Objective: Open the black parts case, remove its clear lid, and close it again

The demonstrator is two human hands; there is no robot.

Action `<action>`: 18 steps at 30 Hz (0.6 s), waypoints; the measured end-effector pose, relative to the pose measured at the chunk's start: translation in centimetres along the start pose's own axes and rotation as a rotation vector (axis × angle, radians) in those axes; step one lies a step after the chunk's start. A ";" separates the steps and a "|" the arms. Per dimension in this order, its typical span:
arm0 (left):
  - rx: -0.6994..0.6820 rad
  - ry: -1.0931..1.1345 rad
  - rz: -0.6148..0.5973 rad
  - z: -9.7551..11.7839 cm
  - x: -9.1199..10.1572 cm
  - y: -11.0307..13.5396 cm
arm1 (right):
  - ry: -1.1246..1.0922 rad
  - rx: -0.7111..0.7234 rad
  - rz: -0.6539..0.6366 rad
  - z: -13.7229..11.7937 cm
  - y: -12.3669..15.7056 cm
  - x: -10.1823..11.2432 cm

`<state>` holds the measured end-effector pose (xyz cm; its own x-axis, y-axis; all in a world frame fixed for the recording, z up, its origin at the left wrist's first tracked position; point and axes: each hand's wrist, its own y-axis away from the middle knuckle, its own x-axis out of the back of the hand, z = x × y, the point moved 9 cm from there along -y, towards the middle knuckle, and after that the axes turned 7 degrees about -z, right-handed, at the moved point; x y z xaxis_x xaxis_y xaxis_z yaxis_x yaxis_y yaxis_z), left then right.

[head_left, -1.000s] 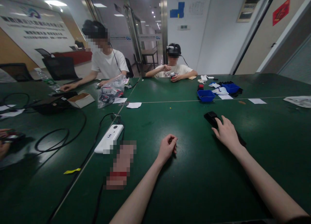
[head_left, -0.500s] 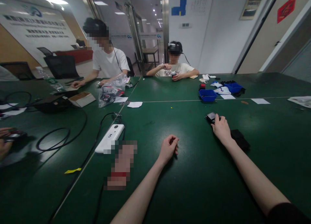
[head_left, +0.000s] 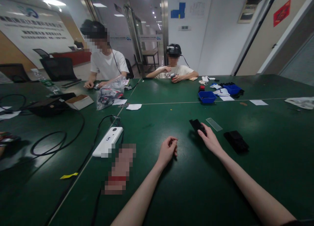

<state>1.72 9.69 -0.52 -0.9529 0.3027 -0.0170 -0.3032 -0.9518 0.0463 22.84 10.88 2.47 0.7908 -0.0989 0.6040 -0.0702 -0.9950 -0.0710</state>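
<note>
Where the cables lie, far left: looped black cables (head_left: 49, 139) sprawl over the dark green table (head_left: 157, 193).
White oblong power strip marked 5 (head_left: 108, 141): lies flat beside the table's seam, with a cable running off its far end.
Left hand (head_left: 168, 150): rests on the table, fingers curled closed against the thumb. I cannot tell whether anything sits inside them.
Small flat black rectangular piece (head_left: 196, 124): gripped at its near end and raised just off the table, its shadow beneath it.
Right hand (head_left: 211, 141): reaches forward, fingertips clasped on that black piece.
Thin clear rectangular strip (head_left: 214, 124): lies flat just right of the black piece, and nothing touches it.
Soft black rectangular pouch (head_left: 236, 141): lies further right, apart from both hands.
Blue plastic tray (head_left: 207, 96): sits well beyond, near two people busy with their own hands across the table.
Progress, as I judge it: the black piece is picked up. The strip and the pouch lie unhandled, and nothing is joined.
</note>
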 end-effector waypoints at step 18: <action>-0.074 -0.079 0.140 1.2 1.5 0.3 | -0.516 -0.164 -0.641 -2.0 4.3 -10.3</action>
<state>0.16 9.94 0.68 -0.9839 0.1671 0.0627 -0.1693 -0.9851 -0.0313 13.14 7.55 -2.45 0.8838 0.4656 0.0460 0.4318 -0.8495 0.3031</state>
